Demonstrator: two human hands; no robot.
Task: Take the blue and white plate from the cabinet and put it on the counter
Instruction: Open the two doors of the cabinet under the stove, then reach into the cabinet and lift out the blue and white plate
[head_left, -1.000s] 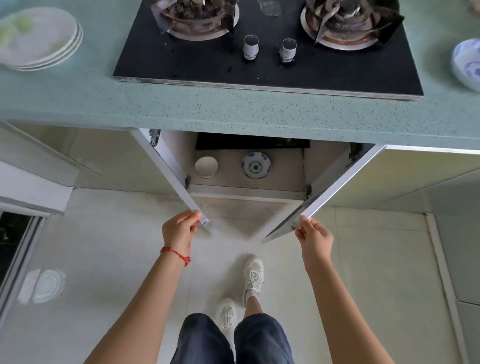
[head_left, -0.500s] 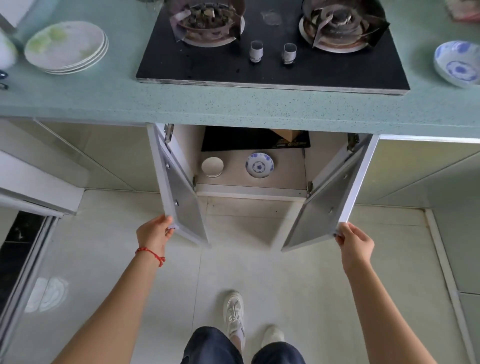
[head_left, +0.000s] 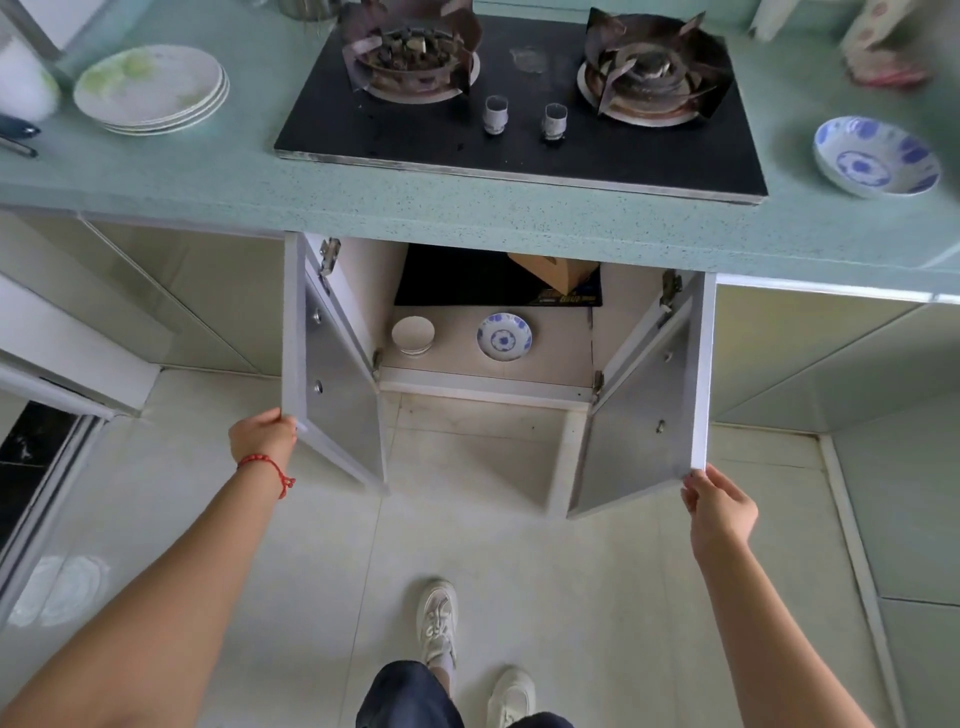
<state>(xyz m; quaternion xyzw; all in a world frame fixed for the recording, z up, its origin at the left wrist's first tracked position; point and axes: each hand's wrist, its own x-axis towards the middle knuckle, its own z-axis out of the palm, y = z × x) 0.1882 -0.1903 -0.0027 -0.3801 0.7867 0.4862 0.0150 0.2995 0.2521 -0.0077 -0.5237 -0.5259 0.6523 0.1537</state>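
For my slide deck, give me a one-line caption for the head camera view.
Left hand and right hand hold both cabinet doors open, revealing the blue and white plate inside.

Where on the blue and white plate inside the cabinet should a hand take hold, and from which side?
Probably the near rim of the blue and white plate, reached straight in from the front between the open doors. It lies flat on the cabinet floor, apart from the white dish, so fingers could slip under its raised edge.

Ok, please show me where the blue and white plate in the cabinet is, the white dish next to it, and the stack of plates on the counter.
Blue and white plate (head_left: 504, 336), head view, on its patterned centre.
White dish (head_left: 413, 335), head view, on its top face.
Plate stack (head_left: 149, 85), head view, on the top plate's face.
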